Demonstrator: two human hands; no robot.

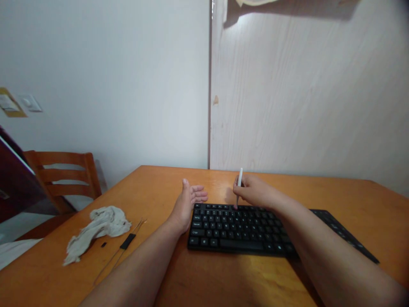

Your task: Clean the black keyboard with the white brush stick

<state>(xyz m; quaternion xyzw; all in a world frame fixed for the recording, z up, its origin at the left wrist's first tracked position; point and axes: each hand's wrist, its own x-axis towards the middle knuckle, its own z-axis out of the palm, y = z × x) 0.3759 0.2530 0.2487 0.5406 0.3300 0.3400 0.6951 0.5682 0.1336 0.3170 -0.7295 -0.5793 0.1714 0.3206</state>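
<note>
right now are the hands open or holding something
Left hand: open, holding nothing.
Right hand: closed, holding a white stick.

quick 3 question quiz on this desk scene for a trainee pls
1. What does the right hand hold?
2. True or false: the left hand grips the black keyboard.
3. What lies between the crumpled cloth and the left forearm? a) a wire tool with a black grip b) a mug

Key: 1. A white pen-like tool. 2. False: it is open beside the keyboard. 3. a
</note>
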